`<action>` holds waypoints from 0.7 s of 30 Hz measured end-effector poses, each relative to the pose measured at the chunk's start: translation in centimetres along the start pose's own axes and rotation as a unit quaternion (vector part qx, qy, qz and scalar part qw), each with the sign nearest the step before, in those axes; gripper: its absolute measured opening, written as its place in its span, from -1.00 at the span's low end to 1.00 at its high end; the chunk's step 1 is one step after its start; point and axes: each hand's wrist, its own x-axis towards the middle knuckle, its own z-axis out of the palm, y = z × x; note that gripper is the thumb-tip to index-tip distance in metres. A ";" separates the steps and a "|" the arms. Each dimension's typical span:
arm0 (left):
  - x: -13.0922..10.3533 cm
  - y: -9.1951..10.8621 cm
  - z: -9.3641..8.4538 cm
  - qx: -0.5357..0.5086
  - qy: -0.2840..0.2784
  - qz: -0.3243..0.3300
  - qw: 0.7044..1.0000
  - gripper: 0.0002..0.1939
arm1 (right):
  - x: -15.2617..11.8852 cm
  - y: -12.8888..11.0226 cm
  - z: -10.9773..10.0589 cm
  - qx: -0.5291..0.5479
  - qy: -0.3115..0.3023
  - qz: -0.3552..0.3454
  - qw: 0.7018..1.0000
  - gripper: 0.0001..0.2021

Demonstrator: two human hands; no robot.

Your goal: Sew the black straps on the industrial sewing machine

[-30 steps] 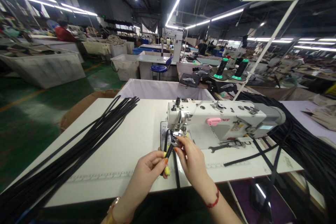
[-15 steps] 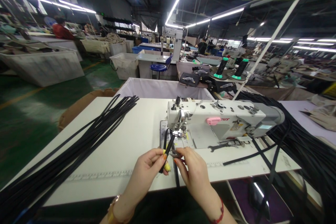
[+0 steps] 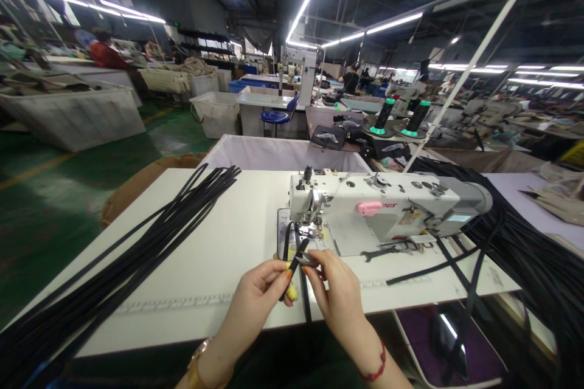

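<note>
In front of the sewing machine (image 3: pixel 347 194), my left hand (image 3: pixel 260 292) pinches a narrow black strap (image 3: pixel 299 251) between thumb and fingers. Yellow wrapping (image 3: pixel 292 293) shows around its fingers. Closed around small metal thread snips (image 3: pixel 305 259), my right hand (image 3: pixel 336 285) holds the blades against the strap near its upper end. Whether the blades are cutting is too small to tell. Another black strap length hangs down past the table's front edge between my hands.
A bundle of black straps (image 3: pixel 150 231) lies on the left of the white table (image 3: pixel 228 213). More straps (image 3: pixel 502 237) heap at the right. A wrench (image 3: pixel 381 253) rests by the machine base. Thread cones (image 3: pixel 383 117) stand behind, and a lined bin (image 3: pixel 274 152) adjoins the far edge.
The strap's upper end has swung to the right, away from the needle area. My right hand and the snips have risen slightly along it.
</note>
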 end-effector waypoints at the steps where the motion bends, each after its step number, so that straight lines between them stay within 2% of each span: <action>1: 0.0 -0.1 0.0 0.001 -0.003 0.001 1.000 -0.72 | 0.1 0.1 0.0 0.002 0.005 0.005 1.000 -0.81; 16: -0.4 -0.2 -0.1 -0.001 -0.020 -0.001 1.000 -0.74 | 0.3 0.2 -0.4 0.022 0.017 -0.006 1.000 -0.85; 18: -0.4 -0.1 0.0 0.001 -0.010 -0.003 1.000 -0.75 | 0.1 0.3 -0.4 0.058 0.035 0.019 0.997 -0.86; 21: -0.4 -0.1 0.0 -0.002 0.019 0.005 1.000 -0.77 | -0.1 0.4 -0.2 0.133 0.080 0.096 0.983 -0.83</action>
